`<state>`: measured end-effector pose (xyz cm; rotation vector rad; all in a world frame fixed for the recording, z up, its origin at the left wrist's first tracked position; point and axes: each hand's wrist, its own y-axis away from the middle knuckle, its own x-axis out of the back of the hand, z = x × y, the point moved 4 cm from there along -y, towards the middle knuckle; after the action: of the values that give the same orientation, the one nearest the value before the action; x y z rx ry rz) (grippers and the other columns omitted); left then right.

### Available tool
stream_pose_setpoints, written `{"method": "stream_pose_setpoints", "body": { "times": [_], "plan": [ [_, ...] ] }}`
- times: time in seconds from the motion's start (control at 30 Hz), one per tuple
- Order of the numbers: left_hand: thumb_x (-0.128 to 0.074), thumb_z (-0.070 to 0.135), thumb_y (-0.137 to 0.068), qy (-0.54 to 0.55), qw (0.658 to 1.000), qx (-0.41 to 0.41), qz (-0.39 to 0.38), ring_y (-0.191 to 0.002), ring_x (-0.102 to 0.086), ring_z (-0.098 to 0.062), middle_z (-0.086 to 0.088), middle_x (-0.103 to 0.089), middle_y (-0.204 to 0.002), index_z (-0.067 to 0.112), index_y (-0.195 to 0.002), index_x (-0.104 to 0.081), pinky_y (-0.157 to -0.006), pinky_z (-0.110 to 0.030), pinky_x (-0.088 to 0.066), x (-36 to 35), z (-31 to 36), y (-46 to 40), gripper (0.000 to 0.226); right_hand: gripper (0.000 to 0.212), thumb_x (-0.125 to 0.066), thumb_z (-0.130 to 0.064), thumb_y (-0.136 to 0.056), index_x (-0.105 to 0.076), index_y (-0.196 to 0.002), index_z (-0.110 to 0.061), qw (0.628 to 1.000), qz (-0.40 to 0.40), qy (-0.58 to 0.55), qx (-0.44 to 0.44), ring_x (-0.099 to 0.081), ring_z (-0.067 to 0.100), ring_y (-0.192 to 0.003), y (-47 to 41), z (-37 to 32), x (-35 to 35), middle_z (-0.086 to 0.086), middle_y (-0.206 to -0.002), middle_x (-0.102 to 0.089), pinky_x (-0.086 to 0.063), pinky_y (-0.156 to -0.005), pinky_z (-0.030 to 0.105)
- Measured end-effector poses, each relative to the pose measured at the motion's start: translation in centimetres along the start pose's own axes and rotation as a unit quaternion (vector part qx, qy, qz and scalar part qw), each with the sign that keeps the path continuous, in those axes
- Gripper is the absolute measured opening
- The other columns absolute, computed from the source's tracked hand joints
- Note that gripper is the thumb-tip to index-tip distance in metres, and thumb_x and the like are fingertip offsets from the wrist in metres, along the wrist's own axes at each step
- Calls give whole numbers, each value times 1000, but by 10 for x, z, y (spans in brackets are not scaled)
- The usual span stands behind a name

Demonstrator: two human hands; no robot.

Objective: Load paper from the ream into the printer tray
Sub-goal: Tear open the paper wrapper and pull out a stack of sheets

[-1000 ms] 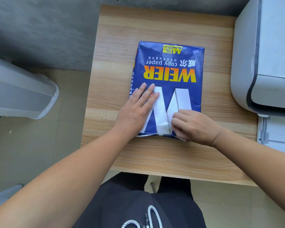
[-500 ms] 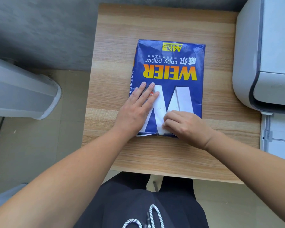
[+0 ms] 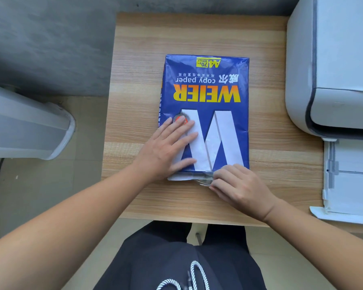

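Note:
A blue ream of copy paper [image 3: 208, 91] with yellow and white lettering lies flat in the middle of the wooden table [image 3: 138, 59]. My left hand [image 3: 168, 149] rests flat on its near left part, fingers spread. My right hand [image 3: 237, 187] is at the ream's near edge, fingers curled on the wrapper's end flap, where white paper shows. The grey printer [image 3: 331, 65] stands at the table's right side. Its white paper tray [image 3: 350, 181] juts out toward me, below the printer.
A grey appliance [image 3: 27, 126] stands on the floor to the left of the table. A dark grey wall runs behind the table. My legs in black trousers are under the table's near edge.
My right hand has slid from the top of the ream down to its near edge, onto the end flap. The left hand stays pressed on the ream.

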<state>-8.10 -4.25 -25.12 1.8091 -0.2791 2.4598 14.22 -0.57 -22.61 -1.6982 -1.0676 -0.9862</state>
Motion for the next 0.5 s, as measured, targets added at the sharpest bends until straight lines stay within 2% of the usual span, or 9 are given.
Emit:
{"method": "stream_pose_setpoints", "body": {
  "times": [0.13,0.2,0.37,0.5],
  "plan": [
    [-53,76,-90,-10,998,-40,-54,-158,-20,-29,-9,-29,-168,19,-154,-45,-125,-54,-23,2,9,7,86,21,-65,-14,-96,-67,-75,-9,999,22,14,-22,-65,30,-83,7,-23,-2,8,-90,-68,-51,-71,38],
    [-56,76,-89,-10,997,-44,-67,-158,-17,-30,-10,-27,-168,20,-155,-44,-125,-55,-22,2,9,7,87,18,-66,-13,-95,-67,-77,-8,999,17,16,-39,-67,31,-92,14,-30,-8,10,-96,-69,-53,-80,39],
    [-73,52,-86,4,995,-74,-59,-154,-27,-41,-13,-41,-161,19,-143,-59,-120,-64,-26,4,12,9,67,15,-68,-8,-92,-65,-77,-6,998,8,5,-70,-66,37,-103,25,-38,-22,16,-103,-69,-53,-92,43],
    [-66,46,-94,20,994,-95,-40,-147,-40,-42,-11,-56,-151,19,-121,-71,-114,-70,-31,7,14,13,39,15,-68,-3,-90,-62,-75,-3,994,11,-15,-104,-65,36,-94,28,-43,-26,18,-100,-67,-53,-84,41]
  ]
}}
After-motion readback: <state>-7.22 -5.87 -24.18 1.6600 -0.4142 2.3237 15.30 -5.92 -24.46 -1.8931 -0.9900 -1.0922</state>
